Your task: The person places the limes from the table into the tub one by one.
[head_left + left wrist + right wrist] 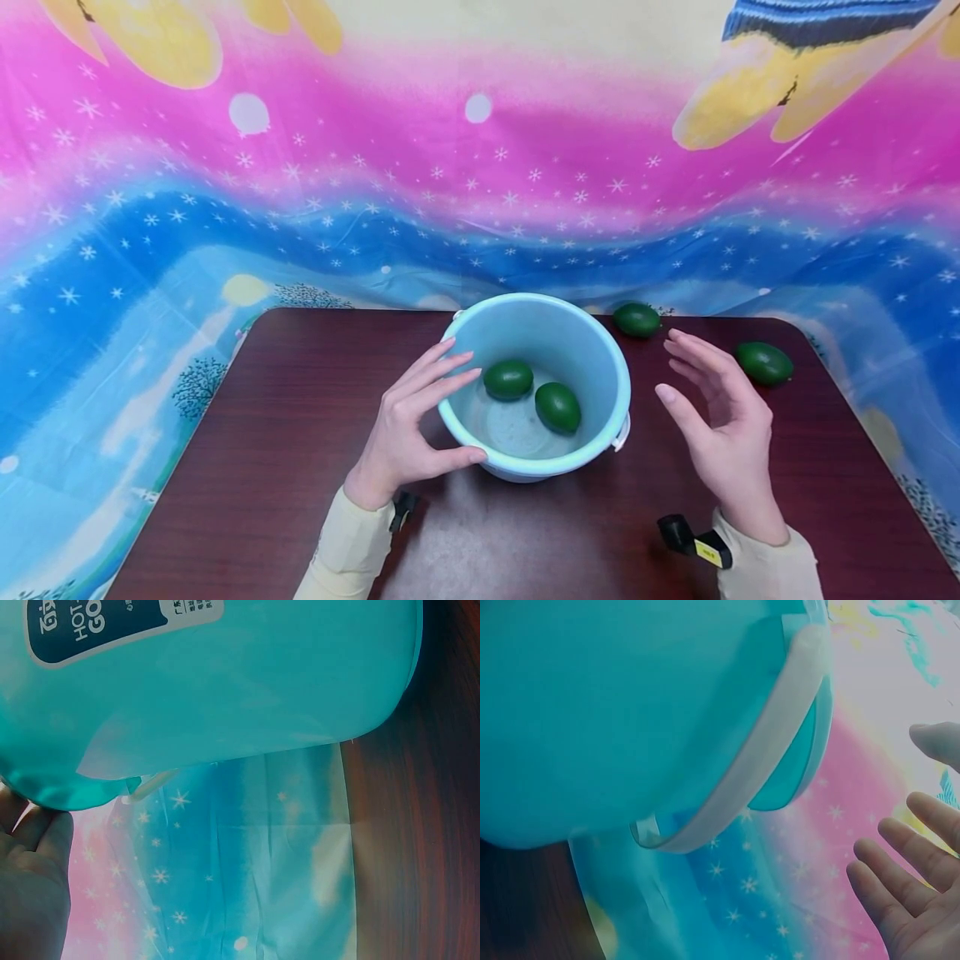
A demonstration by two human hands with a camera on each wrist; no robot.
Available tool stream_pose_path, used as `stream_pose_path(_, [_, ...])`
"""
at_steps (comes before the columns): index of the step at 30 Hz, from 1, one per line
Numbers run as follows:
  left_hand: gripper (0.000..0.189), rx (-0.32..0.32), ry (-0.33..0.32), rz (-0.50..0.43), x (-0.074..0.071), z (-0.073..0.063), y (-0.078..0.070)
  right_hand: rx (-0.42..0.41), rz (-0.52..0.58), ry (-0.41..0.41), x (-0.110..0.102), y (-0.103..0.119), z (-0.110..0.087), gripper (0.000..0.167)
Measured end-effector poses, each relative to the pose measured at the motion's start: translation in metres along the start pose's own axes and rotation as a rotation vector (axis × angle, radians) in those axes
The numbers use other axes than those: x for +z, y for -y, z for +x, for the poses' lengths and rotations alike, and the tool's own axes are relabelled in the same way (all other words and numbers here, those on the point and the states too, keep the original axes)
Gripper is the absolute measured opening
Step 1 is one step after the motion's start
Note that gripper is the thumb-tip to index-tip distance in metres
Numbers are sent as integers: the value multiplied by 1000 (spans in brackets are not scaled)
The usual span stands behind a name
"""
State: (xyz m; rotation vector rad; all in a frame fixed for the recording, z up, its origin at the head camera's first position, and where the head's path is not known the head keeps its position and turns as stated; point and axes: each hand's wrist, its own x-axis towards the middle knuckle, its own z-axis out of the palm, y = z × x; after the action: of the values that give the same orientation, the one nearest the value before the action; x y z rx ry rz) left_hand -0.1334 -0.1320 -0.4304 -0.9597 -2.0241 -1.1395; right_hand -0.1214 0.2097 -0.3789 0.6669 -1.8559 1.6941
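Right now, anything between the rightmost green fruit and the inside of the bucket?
Yes: in the head view, the empty right hand crosses the line from that green fruit to the light-blue bucket. The bucket's wall stands there too.

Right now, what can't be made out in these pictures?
- Left wrist view: part of the label on the bucket, cut off by the top edge; part of the left hand, by the left edge.
- Right wrist view: part of the right hand, by the right edge.
- Head view: writing on the yellow tag, too small.
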Motion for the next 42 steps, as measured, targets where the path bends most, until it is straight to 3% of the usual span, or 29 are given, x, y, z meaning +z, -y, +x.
stream_pose_path(19, [75, -4, 6, 0, 0, -1, 0, 39, -173, -30, -11, -5, 3, 53])
stream_pose_path(30, [76, -1, 3, 3, -1, -1, 0, 70, -193, -77, -18, -11, 4, 51])
stream_pose_path(42, [77, -8, 10, 0, -1, -1, 1, 119, -301, -53, -27, -20, 3, 57])
